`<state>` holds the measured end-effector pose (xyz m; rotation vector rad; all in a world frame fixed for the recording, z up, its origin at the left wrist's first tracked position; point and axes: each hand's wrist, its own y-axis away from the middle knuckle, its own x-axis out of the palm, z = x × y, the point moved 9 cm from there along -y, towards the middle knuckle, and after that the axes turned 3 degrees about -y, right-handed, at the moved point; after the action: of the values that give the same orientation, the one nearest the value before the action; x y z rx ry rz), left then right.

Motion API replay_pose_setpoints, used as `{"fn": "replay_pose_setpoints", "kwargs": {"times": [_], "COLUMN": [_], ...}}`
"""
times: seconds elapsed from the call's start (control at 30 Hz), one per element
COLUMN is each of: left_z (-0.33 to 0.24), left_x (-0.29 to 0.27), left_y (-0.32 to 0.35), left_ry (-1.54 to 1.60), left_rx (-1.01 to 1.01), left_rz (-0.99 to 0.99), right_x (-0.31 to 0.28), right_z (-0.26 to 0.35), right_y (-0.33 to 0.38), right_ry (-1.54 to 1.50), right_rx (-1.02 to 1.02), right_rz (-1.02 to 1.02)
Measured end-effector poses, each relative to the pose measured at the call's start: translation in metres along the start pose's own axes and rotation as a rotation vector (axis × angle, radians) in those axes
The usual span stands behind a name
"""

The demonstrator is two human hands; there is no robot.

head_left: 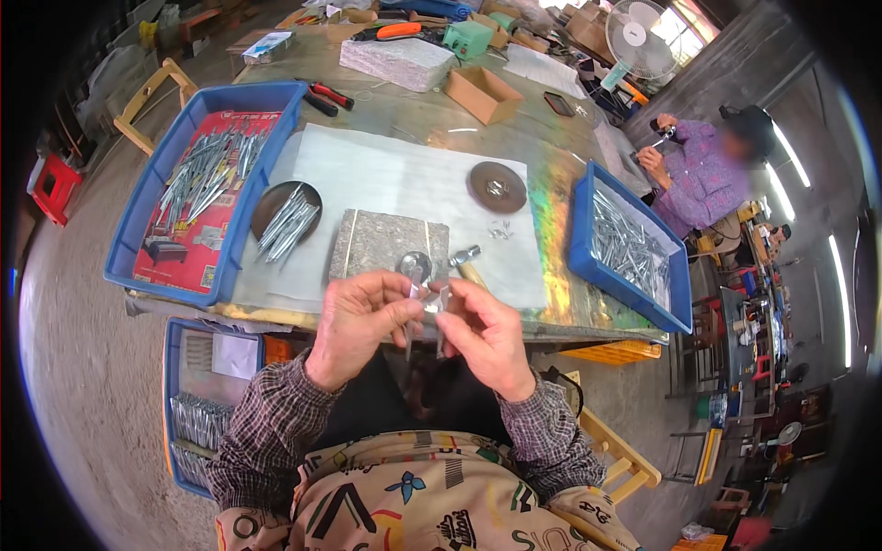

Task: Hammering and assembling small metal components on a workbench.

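My left hand (363, 317) and my right hand (487, 335) are close together above the table's front edge. Thumb and fingers of the left pinch a slim shiny metal piece (411, 326); the right pinches a similar metal piece (440, 321). Their exact kind is unclear, and fingers cover part of them. Just beyond lies a grey stone block (381, 234) with a small round metal piece (415, 264) on it. A hammer (467, 256) rests beside the block, near my right hand. Farther left, a brown dish (264, 204) carries several slender metal pieces (292, 223).
Blue trays of slender metal pieces stand at left (204, 292) and right (581, 234). On the white sheet (367, 156) sits a brown dish (482, 174) of small pins. Behind are pliers (333, 95), a cardboard box (482, 95) and a fan (638, 37). Another person (707, 184) works at right.
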<state>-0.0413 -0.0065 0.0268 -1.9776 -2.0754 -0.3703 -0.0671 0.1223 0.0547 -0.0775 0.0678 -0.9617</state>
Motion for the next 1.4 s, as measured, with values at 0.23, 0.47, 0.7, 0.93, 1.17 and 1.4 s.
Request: {"fn": "replay_pose_setpoints", "kwargs": {"times": [0.23,0.47,0.7,0.93,1.17,1.4], "left_z": [0.006,0.007,0.011,0.009,-0.029,-0.073], "left_x": [0.01,0.009,0.009,0.011,0.016,0.024], "left_y": [0.004,0.006,0.007,0.007,-0.016,-0.044], "left_ry": [-0.002,0.019,0.043,0.03,-0.047,-0.062], "left_rx": [-0.032,-0.036,-0.047,-0.052,0.105,0.19], "left_rz": [0.045,0.026,0.035,0.027,0.041,0.077], "right_x": [0.004,0.007,0.008,0.007,0.0,-0.005], "right_z": [-0.001,0.002,0.0,-0.008,0.02,0.055], "right_y": [0.011,0.012,0.012,0.012,-0.013,-0.046], "right_ry": [0.034,0.076,0.073,0.037,0.091,0.015], "right_rx": [-0.074,-0.109,-0.099,-0.059,-0.063,-0.193], "right_rz": [-0.04,-0.059,-0.068,-0.059,-0.071,-0.064]}}
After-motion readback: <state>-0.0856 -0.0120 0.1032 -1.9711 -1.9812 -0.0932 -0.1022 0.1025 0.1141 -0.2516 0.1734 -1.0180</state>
